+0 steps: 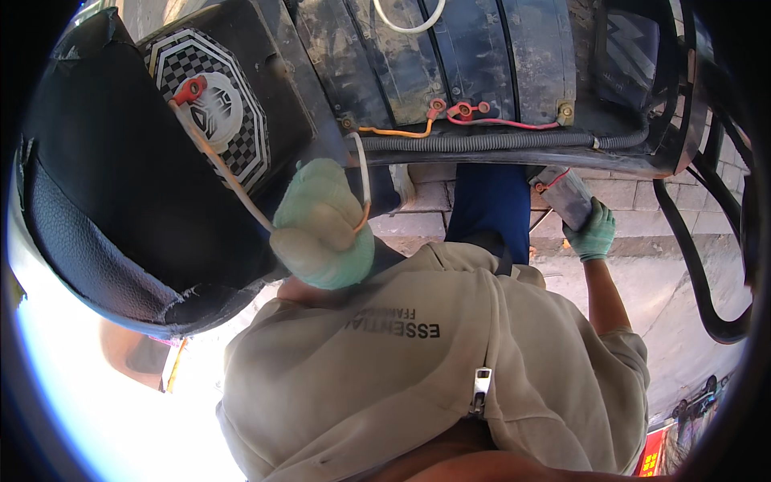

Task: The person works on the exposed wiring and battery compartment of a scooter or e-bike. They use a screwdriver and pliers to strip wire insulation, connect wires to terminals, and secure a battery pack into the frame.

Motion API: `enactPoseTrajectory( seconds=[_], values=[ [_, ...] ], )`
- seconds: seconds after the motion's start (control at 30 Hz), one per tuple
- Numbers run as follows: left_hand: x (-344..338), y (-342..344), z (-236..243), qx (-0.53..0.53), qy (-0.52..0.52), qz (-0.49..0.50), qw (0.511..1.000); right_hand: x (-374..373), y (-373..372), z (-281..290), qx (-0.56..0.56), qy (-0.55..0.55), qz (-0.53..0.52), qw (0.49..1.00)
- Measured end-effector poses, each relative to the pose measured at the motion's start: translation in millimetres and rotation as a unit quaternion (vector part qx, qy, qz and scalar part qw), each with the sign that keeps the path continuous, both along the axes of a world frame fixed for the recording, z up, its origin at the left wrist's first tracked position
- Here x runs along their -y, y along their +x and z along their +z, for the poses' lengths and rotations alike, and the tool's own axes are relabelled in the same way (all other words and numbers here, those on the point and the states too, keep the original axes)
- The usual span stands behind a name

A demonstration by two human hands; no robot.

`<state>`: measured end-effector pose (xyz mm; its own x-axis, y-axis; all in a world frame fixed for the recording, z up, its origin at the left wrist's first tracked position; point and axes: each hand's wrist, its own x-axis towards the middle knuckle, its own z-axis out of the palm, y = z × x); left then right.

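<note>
My left hand (323, 229), in a pale green glove, is closed around a light-coloured cable (221, 165). One stretch of the cable runs up left to a red-capped terminal (190, 89) in front of a checkered octagonal sticker. Another stretch, a white wire (363, 165), rises from the fist to the near edge of the battery row. My right hand (593, 231), also gloved in green, grips the end of a grey rectangular block (567, 198) resembling a battery, low on the right beyond my leg. A red-wired terminal shows on the block's far end.
Several dark batteries (474, 60) stand side by side in a vehicle's open compartment, joined by orange and red wires (514, 123). Corrugated conduit (498, 143) follows the near edge. A black tilted seat (104, 193) rises at left, and black tubing (691, 273) curves at right over paving.
</note>
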<state>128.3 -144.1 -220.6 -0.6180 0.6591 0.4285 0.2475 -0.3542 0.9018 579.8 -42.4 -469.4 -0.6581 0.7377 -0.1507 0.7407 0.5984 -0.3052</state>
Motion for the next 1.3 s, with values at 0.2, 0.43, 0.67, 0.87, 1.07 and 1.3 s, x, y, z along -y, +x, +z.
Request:
enactPoseTrajectory(
  seconds=[0.2, 0.43, 0.67, 0.87, 1.07, 1.3],
  values=[
    [-4.5, -3.3, 1.9, -0.026, -0.037, -0.031, 0.999, 0.0, 1.1, -0.2, 0.004, -0.008, -0.007, 1.000],
    [-8.6, 8.3, 14.9, 0.004, -0.157, 0.017, 0.987, 1.2, 2.9, -0.4, 0.000, -0.028, -0.026, 0.999],
    [-15.5, 12.6, 25.3, 0.004, -0.179, 0.082, 0.980, 0.5, 0.0, 4.4, 0.013, -0.034, -0.029, 0.999],
    [-6.1, 16.1, 18.9, -0.048, -0.216, 0.093, 0.971, 0.6, -1.7, 6.4, 0.002, -0.023, -0.023, 0.999],
    [-6.3, 15.1, 4.3, 0.063, -0.184, 0.016, 0.981, 1.3, -1.8, 10.5, 0.015, -0.020, -0.019, 1.000],
    [-5.7, 16.9, -4.9, 0.065, -0.199, 0.024, 0.978, 1.3, -3.6, 11.4, 0.024, -0.016, -0.021, 0.999]
  ],
)
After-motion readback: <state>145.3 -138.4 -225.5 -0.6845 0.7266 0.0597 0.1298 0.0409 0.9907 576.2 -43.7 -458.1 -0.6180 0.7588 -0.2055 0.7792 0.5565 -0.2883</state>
